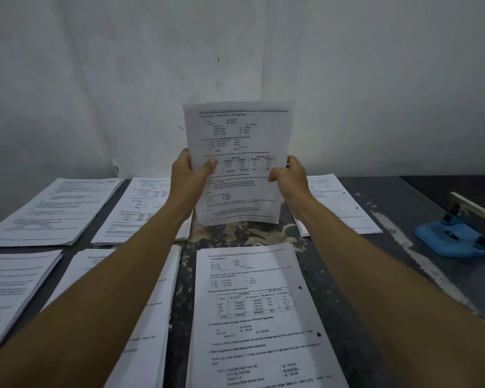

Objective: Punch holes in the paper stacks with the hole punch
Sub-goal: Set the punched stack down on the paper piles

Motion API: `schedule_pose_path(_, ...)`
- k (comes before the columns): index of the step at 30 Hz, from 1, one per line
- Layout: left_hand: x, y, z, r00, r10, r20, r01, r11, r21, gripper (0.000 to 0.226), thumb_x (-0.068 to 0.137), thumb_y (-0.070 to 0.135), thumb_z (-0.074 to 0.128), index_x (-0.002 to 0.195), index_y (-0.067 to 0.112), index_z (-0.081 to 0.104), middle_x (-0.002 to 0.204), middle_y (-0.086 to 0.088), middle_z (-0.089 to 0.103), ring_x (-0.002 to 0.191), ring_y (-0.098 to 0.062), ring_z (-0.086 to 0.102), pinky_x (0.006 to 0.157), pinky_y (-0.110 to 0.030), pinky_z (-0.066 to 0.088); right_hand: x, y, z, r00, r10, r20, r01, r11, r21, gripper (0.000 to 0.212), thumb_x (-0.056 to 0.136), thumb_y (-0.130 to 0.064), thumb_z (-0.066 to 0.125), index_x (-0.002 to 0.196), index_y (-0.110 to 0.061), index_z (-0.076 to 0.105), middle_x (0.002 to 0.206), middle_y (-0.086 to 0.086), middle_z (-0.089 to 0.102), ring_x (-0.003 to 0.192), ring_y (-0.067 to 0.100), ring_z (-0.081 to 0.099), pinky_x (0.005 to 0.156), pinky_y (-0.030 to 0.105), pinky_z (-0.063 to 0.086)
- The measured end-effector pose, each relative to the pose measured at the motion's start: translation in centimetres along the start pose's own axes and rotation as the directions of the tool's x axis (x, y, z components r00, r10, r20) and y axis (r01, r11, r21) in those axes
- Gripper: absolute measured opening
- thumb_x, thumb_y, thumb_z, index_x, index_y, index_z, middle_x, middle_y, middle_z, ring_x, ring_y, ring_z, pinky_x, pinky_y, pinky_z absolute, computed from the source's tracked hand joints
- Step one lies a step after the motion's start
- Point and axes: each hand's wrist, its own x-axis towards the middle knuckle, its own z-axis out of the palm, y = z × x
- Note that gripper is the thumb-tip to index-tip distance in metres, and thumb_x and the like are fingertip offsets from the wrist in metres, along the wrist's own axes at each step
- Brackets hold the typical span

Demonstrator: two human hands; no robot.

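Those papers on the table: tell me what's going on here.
A person holds one stack upright in both hands, the left hand and right hand gripping its side edges, its bottom edge at the table. The near stack and the far right stack already show punched holes along their right edges. The blue punch sits untouched at the right. More stacks lie to the left; no holes are visible in them.

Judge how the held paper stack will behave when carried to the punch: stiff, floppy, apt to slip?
The held stack stands upright with only a slight curl, so probably fairly stiff. Left hand and right hand pinch its side edges; loose sheets could fan or slip. Likely light.
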Motion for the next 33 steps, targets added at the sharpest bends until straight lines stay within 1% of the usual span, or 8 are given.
schedule_pose_path(6,-0.2,-0.2,0.0,1.000,0.007,-0.004,-0.007,0.999,0.042,0.024,0.094,0.020,0.068,0.116,0.022,0.058,0.104,0.017,0.067,0.084,0.002,0.069,0.061,-0.013,0.054,-0.1,0.0,0.0,0.997,-0.008,-0.071,0.007,1.000,-0.023,0.016,0.085,-0.007,0.057,0.099,-0.015,0.056,0.098,-0.005,0.065,0.085,0.012,0.062,0.060,0.025,0.049)
schedule_pose_path(11,0.1,0.5,-0.9,0.998,0.060,0.009,-0.061,0.997,0.051,0.032,0.090,0.020,0.074,0.116,0.019,0.057,0.109,0.013,0.068,0.092,-0.004,0.068,0.065,-0.014,0.055,0.1,-1.1,-1.1,0.994,-0.051,-0.099,0.048,0.998,-0.030,0.032,0.081,-0.007,0.064,0.110,-0.015,0.052,0.106,0.001,0.064,0.093,0.015,0.062,0.068,0.025,0.050)
schedule_pose_path(16,0.7,1.4,-1.2,0.997,0.064,0.052,-0.065,0.998,0.020,0.036,0.086,0.021,0.078,0.118,0.023,0.060,0.109,0.016,0.069,0.095,-0.005,0.068,0.065,-0.013,0.054,0.1,-2.5,-1.1,0.997,-0.074,-0.014,0.074,0.997,-0.011,0.044,0.078,-0.002,0.061,0.116,-0.021,0.048,0.107,-0.002,0.062,0.093,0.010,0.060,0.067,0.026,0.050)
schedule_pose_path(20,0.9,1.4,-1.1,0.994,0.064,0.091,-0.065,0.998,0.012,0.030,0.085,0.021,0.079,0.106,0.036,0.063,0.100,0.022,0.072,0.088,0.000,0.070,0.065,-0.014,0.054,0.3,-2.4,-0.8,0.999,-0.040,0.036,0.040,0.999,-0.001,0.019,0.076,-0.002,0.057,0.085,-0.019,0.062,0.087,-0.002,0.068,0.084,0.018,0.064,0.066,0.030,0.052)
schedule_pose_path(22,0.9,1.1,-0.9,0.995,0.063,0.081,-0.065,0.998,0.024,0.028,0.086,0.023,0.078,0.106,0.035,0.064,0.102,0.020,0.071,0.091,-0.003,0.069,0.068,-0.017,0.054,0.2,-2.0,-0.5,0.998,-0.034,0.043,0.035,0.999,-0.015,0.017,0.078,-0.004,0.057,0.078,-0.020,0.063,0.082,-0.003,0.068,0.080,0.017,0.064,0.062,0.028,0.050)
schedule_pose_path(26,0.8,0.6,-0.7,0.997,0.061,0.045,-0.063,0.997,0.048,0.025,0.088,0.025,0.076,0.110,0.026,0.066,0.100,0.019,0.070,0.085,-0.001,0.069,0.063,-0.012,0.053,0.3,-1.3,-0.3,0.998,-0.059,0.030,0.060,0.998,-0.031,0.016,0.081,-0.005,0.060,0.085,-0.020,0.065,0.091,-0.002,0.070,0.088,0.018,0.064,0.069,0.033,0.056)
schedule_pose_path(29,0.9,1.1,-0.5,0.996,0.082,0.025,-0.084,0.993,0.079,0.021,0.090,0.023,0.074,0.111,0.022,0.067,0.096,0.019,0.070,0.076,0.003,0.070,0.058,-0.008,0.052,0.3,-1.5,-0.5,0.993,-0.112,0.027,0.113,0.993,-0.039,0.018,0.089,-0.006,0.064,0.100,-0.020,0.068,0.102,-0.004,0.070,0.091,0.013,0.065,0.070,0.025,0.054)
schedule_pose_path(33,0.7,2.4,0.1,0.990,0.139,-0.015,-0.137,0.986,0.092,0.014,0.091,0.023,0.073,0.104,0.023,0.069,0.087,0.023,0.070,0.073,0.007,0.070,0.056,-0.009,0.053,0.0,-2.1,-0.8,0.979,-0.206,-0.009,0.204,0.975,-0.084,0.021,0.095,-0.012,0.064,0.116,-0.016,0.064,0.110,-0.001,0.068,0.093,0.015,0.065,0.076,0.024,0.054)
